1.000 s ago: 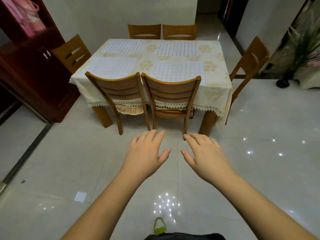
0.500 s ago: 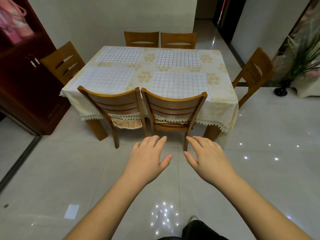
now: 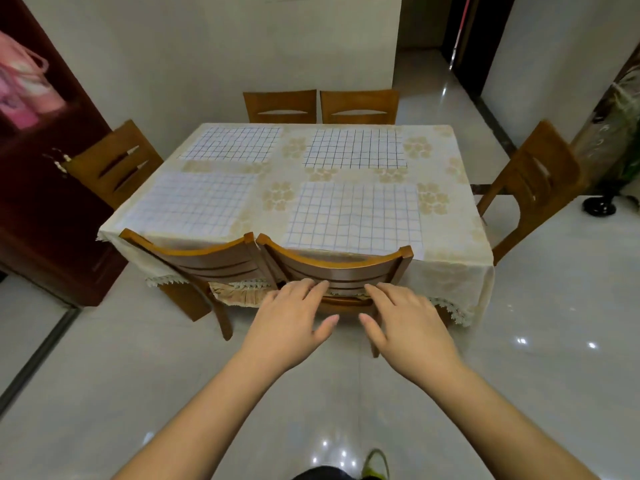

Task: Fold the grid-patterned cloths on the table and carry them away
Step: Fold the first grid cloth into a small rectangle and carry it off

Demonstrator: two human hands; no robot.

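Note:
Several grid-patterned cloths lie flat on the table point(image 3: 450, 271), which wears a cream flowered tablecloth. The near right cloth point(image 3: 353, 216) and near left cloth point(image 3: 194, 202) lie by the front edge. The far left cloth point(image 3: 235, 143) and far right cloth point(image 3: 356, 147) lie behind them. My left hand point(image 3: 291, 323) and my right hand point(image 3: 408, 323) are stretched out side by side, palms down, fingers relaxed and empty. Both hover in front of the back of the near right chair point(image 3: 339, 268), short of the cloths.
A second wooden chair point(image 3: 207, 261) stands left of it at the table's front. Two chairs point(image 3: 322, 105) stand at the far side, one chair point(image 3: 114, 164) at the left end, another chair point(image 3: 533, 181) at the right. A dark red cabinet point(image 3: 41, 209) is on the left.
I have walked closer to the table, which now fills more of the view. Both hands stayed spread and empty and now overlap the near right chair's back.

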